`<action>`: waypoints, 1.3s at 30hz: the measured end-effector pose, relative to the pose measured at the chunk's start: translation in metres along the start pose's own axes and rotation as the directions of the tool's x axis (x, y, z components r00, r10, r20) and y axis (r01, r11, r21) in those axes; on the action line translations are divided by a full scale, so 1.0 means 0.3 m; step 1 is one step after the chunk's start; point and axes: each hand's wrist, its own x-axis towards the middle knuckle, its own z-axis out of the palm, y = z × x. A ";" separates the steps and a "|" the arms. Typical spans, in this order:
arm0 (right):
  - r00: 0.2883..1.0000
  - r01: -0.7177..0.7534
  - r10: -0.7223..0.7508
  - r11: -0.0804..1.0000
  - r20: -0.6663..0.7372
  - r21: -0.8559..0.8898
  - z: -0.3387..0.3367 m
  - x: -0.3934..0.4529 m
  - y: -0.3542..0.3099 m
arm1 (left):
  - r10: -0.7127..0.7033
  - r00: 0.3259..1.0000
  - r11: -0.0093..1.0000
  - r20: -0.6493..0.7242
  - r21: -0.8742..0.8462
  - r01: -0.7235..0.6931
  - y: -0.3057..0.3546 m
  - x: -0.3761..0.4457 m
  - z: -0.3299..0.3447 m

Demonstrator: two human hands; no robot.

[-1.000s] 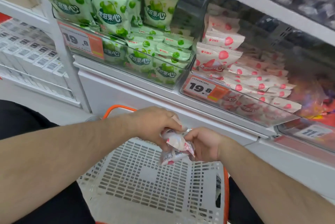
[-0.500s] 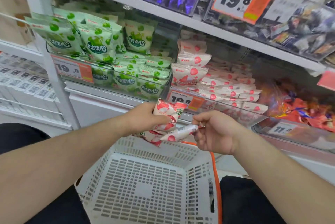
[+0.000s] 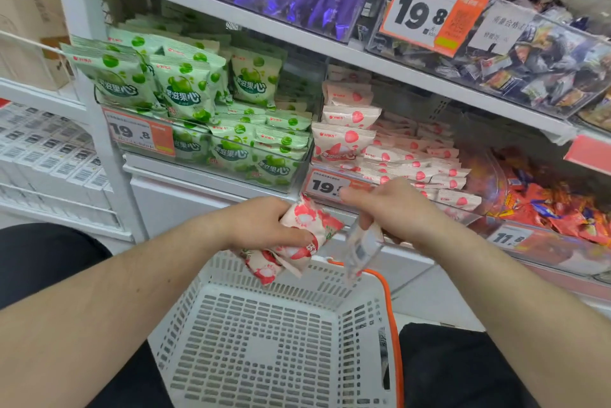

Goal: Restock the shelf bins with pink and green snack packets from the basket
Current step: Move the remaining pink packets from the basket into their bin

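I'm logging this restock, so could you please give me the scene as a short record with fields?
left hand: grips a bunch of pink packets
right hand: pinches one packet, hanging down
basket: below both hands, no packets seen inside
pink bin: right of centre, well stocked
green bin: to its left, well stocked
price tags: 19.8 on the upper shelf
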 end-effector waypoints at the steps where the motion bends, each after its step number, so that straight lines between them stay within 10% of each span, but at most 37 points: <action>1: 0.994 0.100 -0.086 0.961 0.065 -0.258 -0.005 -0.007 -0.016 | 0.008 0.999 0.992 0.044 0.125 -0.013 0.008 -0.003 -0.007; 4: 0.933 0.339 -0.143 0.655 0.330 -0.675 0.015 -0.008 -0.056 | 0.016 0.982 0.922 0.188 0.376 -0.087 0.029 -0.006 -0.004; 9: 0.830 0.558 -0.217 0.365 0.514 -0.745 0.112 0.020 -0.048 | 0.019 0.962 0.873 0.272 0.465 -0.148 0.051 0.013 0.033; 13: 0.855 0.497 -0.239 0.634 0.460 -0.593 0.089 0.044 -0.009 | 0.059 0.988 0.964 0.140 0.249 -0.093 -0.013 0.018 0.003; 16: 0.915 0.191 -0.164 0.981 0.368 -0.037 0.036 0.049 0.063 | 0.031 0.973 0.998 -0.229 -0.050 -0.044 -0.059 0.023 -0.039; 19: 0.947 -0.098 -0.066 0.874 0.315 0.476 0.044 0.028 0.120 | -0.042 0.922 0.926 -0.384 -0.362 -0.109 -0.050 0.019 -0.034; 23: 0.942 -0.246 -0.025 0.629 0.336 0.737 0.087 -0.011 0.109 | -0.038 0.934 0.789 -0.355 -0.585 -0.190 0.025 -0.005 0.004; 32: 0.932 -0.353 0.150 0.585 0.330 0.730 0.149 -0.009 0.007 | -0.127 0.920 0.680 -0.371 -0.708 -0.191 0.055 0.024 0.044; 39: 0.856 -0.496 0.198 0.570 0.477 0.655 0.017 -0.023 -0.055 | -0.185 0.915 0.849 -0.358 -0.527 -0.035 0.021 0.022 -0.041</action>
